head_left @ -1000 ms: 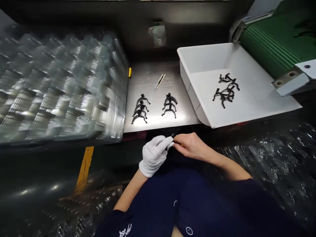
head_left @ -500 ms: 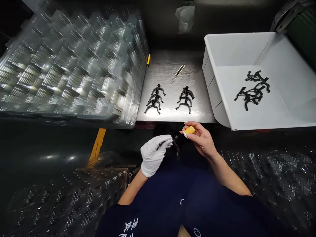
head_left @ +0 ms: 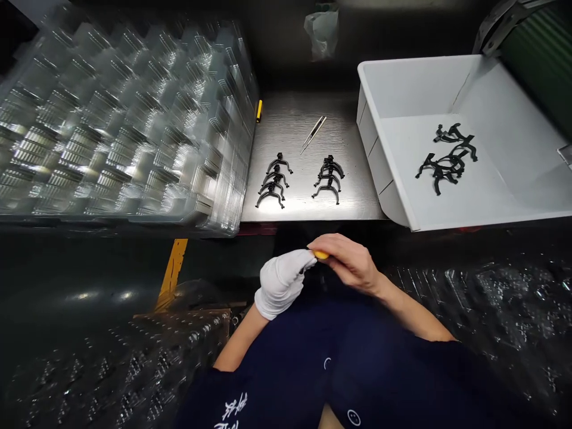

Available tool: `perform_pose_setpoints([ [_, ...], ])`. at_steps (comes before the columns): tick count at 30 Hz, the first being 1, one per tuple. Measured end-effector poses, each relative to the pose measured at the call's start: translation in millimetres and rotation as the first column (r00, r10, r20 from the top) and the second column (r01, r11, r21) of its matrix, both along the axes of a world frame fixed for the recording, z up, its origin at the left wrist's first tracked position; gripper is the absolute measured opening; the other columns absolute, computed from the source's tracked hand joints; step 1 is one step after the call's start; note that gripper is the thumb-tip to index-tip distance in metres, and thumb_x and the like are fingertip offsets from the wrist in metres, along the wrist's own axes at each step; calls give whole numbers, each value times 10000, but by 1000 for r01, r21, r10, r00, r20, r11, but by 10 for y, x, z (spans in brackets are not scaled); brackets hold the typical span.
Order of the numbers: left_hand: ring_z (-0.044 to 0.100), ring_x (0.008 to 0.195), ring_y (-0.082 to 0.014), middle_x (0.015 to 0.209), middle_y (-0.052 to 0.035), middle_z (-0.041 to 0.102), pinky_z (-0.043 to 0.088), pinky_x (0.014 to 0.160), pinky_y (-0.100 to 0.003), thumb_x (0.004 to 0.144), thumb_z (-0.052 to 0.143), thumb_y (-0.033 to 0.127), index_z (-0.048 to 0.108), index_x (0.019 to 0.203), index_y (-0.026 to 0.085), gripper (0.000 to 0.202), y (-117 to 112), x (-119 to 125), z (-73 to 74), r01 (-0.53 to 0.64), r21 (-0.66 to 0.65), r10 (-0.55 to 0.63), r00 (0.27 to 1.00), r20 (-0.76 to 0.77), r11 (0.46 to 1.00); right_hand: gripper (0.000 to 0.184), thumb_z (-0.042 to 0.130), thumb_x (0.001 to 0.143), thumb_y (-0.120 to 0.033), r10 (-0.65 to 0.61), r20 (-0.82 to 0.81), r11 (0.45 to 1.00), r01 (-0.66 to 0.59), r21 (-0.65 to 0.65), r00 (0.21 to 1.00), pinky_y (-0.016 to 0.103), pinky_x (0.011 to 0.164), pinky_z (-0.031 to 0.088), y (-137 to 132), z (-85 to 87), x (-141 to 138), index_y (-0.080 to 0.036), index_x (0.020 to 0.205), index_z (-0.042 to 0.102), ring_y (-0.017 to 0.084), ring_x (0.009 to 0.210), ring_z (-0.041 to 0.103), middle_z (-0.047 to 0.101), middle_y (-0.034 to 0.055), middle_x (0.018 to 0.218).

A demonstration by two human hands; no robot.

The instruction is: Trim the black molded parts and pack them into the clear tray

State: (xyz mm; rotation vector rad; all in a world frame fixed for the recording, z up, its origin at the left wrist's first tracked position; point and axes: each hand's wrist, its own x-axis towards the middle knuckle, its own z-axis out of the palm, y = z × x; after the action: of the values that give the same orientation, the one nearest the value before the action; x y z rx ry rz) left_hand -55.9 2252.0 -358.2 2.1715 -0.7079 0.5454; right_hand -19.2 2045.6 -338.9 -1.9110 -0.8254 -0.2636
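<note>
My left hand (head_left: 282, 281), in a white glove, is closed in front of my lap, just below the metal table edge. What it pinches is hidden now; a moment ago it was a small black plastic part. My bare right hand (head_left: 348, 262) is curled against the glove's fingertips and grips a small yellow tool (head_left: 320, 255). Two short rows of black plastic parts lie on the steel table, the left row (head_left: 273, 182) and the right row (head_left: 329, 177). Tweezers (head_left: 313, 133) lie behind them.
A stack of clear blister trays (head_left: 120, 119) fills the left. A white bin (head_left: 487, 196) at the right holds several black parts (head_left: 447, 158). A green conveyor (head_left: 540, 53) ends above it. More clear trays lie low at both sides. A yellow pen (head_left: 258, 111) rests by the stack.
My hands, apart half a second ago with the black part and yellow tool showing, have come together again; the part is now hidden between them. The view shifted slightly.
</note>
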Motion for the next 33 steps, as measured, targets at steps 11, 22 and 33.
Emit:
perform_pose_setpoints([
  [11,735,662,-128,849,-22,784,615,702,-231,963,608,214,735,1002,206,133,-69,-28,25,-154,-247,124,983,-133,957,252,510,1001,-168,-104,35,990,107,-88,994,361,864,604,-42,-12,64,-204,1220,630,205,950,712,747,88,1053],
  [22,610,514,-96,645,6,682,538,543,-214,927,677,396,704,899,163,236,-299,41,95,-481,-604,45,804,-592,636,271,551,975,-157,-248,-31,969,247,-7,968,372,886,595,9,-46,34,-230,1223,631,211,974,711,747,77,1065],
  [33,531,492,-68,664,-2,679,409,466,-173,883,699,406,686,849,160,249,-344,114,84,-573,-638,-51,723,-689,514,264,559,968,-164,-313,-51,949,314,12,948,387,903,595,-5,-122,49,-233,1210,640,224,986,712,748,75,1071],
])
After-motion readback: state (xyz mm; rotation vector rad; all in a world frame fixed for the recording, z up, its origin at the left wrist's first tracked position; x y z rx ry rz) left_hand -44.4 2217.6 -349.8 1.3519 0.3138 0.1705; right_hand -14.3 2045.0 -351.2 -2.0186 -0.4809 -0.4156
